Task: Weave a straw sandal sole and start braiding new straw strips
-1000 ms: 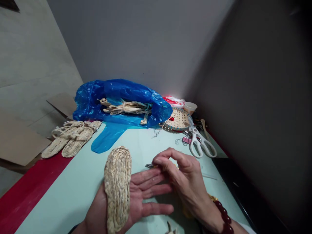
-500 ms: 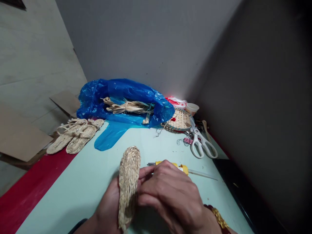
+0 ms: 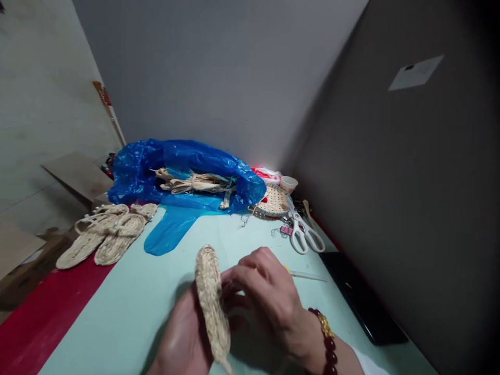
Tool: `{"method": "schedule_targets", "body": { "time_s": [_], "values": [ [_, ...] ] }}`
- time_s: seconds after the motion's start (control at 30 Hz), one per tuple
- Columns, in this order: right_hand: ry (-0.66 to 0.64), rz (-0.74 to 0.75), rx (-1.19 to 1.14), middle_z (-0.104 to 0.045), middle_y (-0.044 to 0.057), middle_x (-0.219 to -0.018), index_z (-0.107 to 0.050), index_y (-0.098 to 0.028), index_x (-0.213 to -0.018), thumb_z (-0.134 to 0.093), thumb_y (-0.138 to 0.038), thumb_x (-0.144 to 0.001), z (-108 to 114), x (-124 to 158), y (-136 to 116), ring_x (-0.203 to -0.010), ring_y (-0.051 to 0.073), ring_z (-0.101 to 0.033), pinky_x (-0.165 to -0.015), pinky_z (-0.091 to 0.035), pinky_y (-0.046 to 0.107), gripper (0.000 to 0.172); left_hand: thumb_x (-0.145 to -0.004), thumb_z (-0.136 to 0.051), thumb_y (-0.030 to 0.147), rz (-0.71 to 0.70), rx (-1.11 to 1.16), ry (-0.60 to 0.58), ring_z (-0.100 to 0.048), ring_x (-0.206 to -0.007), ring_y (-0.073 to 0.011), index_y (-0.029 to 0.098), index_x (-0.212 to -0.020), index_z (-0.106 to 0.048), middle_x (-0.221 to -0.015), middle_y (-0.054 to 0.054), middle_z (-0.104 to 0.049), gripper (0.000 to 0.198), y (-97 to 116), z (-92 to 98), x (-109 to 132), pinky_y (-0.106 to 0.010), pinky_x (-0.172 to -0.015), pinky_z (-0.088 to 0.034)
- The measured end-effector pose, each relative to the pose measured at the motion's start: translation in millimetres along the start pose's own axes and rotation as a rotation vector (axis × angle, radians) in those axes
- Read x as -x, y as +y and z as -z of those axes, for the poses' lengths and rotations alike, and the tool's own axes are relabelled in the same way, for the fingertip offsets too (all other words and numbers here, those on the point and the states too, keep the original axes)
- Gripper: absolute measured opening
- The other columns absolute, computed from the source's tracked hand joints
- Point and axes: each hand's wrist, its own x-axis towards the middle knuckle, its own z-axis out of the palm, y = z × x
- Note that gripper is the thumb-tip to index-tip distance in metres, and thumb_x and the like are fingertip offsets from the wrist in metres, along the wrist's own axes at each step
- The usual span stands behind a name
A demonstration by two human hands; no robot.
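My left hand is closed around a braided straw sandal sole, which stands on edge with its rounded end up and a loose tail of straw at the bottom. My right hand, wearing a beaded bracelet, is at the sole's right edge with fingers bent and pressed together. What those fingertips pinch, if anything, is hidden. Behind the right hand lies a yellow tool with a thin shaft, mostly covered from view.
A pair of straw sandals lies at left. An open blue plastic bag holds a straw bundle at the back. A woven basket, a white cup, a pink binder clip, white-handled scissors and a black phone are at right.
My view has turned, bringing the phone further into sight. The sole has tilted, its top now leaning left. My right hand has shifted and its fingers have drawn up along the sole's edge.
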Motion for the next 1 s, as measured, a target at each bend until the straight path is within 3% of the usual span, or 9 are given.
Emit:
{"method": "schedule_targets", "body": {
  "time_s": [0.13,0.2,0.27,0.4,0.57,0.7,0.83,0.9,1.0],
  "values": [
    [0.061,-0.077,0.062,-0.055,0.007,-0.081,-0.057,-0.015,-0.092,-0.042,-0.004,-0.096,6.2,-5.1,2.5,-0.072,0.017,-0.045,-0.063,-0.039,0.030,0.019,-0.095,-0.048,0.036,-0.115,-0.124,0.149,-0.064,-0.111,-0.0367,0.010,-0.131,-0.058,-0.126,-0.022,-0.066,0.045,16.5,0.7,11.1,-0.050,-0.083,-0.056],
    [0.102,-0.127,0.067,-0.055,0.006,-0.085,-0.056,-0.016,-0.095,-0.043,-0.001,-0.094,17.0,-5.1,1.8,-0.075,0.016,-0.048,-0.066,-0.041,0.028,0.020,-0.094,-0.046,0.034,-0.141,-0.168,0.140,-0.064,-0.111,-0.0390,0.010,-0.132,-0.057,-0.129,-0.023,-0.064,0.047,23.2,-1.1,19.1,-0.053,-0.081,-0.057],
    [0.176,-0.222,0.073,-0.055,0.003,-0.086,-0.057,-0.018,-0.100,-0.045,-0.003,-0.095,32.1,-0.8,-0.5,-0.075,0.014,-0.051,-0.068,-0.042,0.026,0.020,-0.095,-0.042,0.029,-0.149,-0.184,0.131,-0.066,-0.109,-0.0380,0.009,-0.129,-0.060,-0.131,-0.022,-0.064,0.044,27.9,-4.2,24.0,-0.052,-0.080,-0.058],
    [0.309,-0.526,0.037,-0.049,-0.003,-0.073,-0.061,-0.025,-0.107,-0.047,-0.021,-0.100,57.5,17.8,-9.4,-0.061,0.011,-0.043,-0.057,-0.037,0.024,0.016,-0.096,-0.035,0.023,-0.142,-0.189,0.144,-0.070,-0.103,-0.0333,0.009,-0.122,-0.066,-0.129,-0.018,-0.067,0.042,31.6,-10.8,26.2,-0.043,-0.074,-0.062],
    [0.311,-0.830,-0.149,-0.041,-0.006,-0.061,-0.061,-0.025,-0.097,-0.053,-0.040,-0.097,62.3,38.6,-29.1,-0.054,0.011,-0.037,-0.050,-0.032,0.023,0.017,-0.096,-0.037,0.017,-0.069,-0.168,0.164,-0.074,-0.094,-0.0279,0.009,-0.123,-0.064,-0.124,-0.015,-0.070,0.039,30.1,-18.4,27.0,-0.032,-0.062,-0.062],
    [0.148,-0.870,-0.077,-0.051,-0.003,-0.073,-0.060,-0.026,-0.094,-0.044,-0.038,-0.101,68.2,51.6,-52.2,-0.067,0.013,-0.049,-0.063,-0.040,0.022,0.022,-0.097,-0.037,0.017,0.005,-0.103,0.118,-0.075,-0.078,-0.0235,0.005,-0.128,-0.058,-0.113,-0.017,-0.075,0.040,26.5,-21.8,27.9,-0.032,-0.060,-0.061],
    [0.046,-0.855,-0.070,-0.060,-0.002,-0.082,-0.061,-0.026,-0.090,-0.047,-0.035,-0.099,92.3,70.8,-67.4,-0.075,0.013,-0.058,-0.071,-0.046,0.020,0.019,-0.095,-0.041,0.012,0.004,-0.108,0.094,-0.074,-0.073,-0.0190,0.005,-0.132,-0.055,-0.113,-0.017,-0.075,0.040,23.1,-22.0,32.6,-0.029,-0.061,-0.061],
    [0.039,-0.828,-0.085,-0.064,-0.002,-0.080,-0.064,-0.026,-0.089,-0.055,-0.034,-0.095,108.9,83.6,-68.2,-0.072,0.014,-0.062,-0.067,-0.049,0.019,0.013,-0.094,-0.042,0.012,-0.052,-0.156,0.094,-0.075,-0.075,-0.0200,0.005,-0.132,-0.055,-0.117,-0.018,-0.073,0.041,21.5,-23.4,37.0,-0.030,-0.063,-0.062],
    [0.001,-0.732,-0.127,-0.071,0.000,-0.082,-0.070,-0.026,-0.091,-0.063,-0.028,-0.090,132.1,103.0,-62.2,-0.074,0.016,-0.068,-0.065,-0.053,0.020,0.007,-0.097,-0.039,0.019,-0.140,-0.223,0.093,-0.073,-0.096,-0.0276,0.008,-0.136,-0.053,-0.128,-0.018,-0.067,0.043,17.4,-27.7,43.0,-0.038,-0.074,-0.063]
  ]
}}
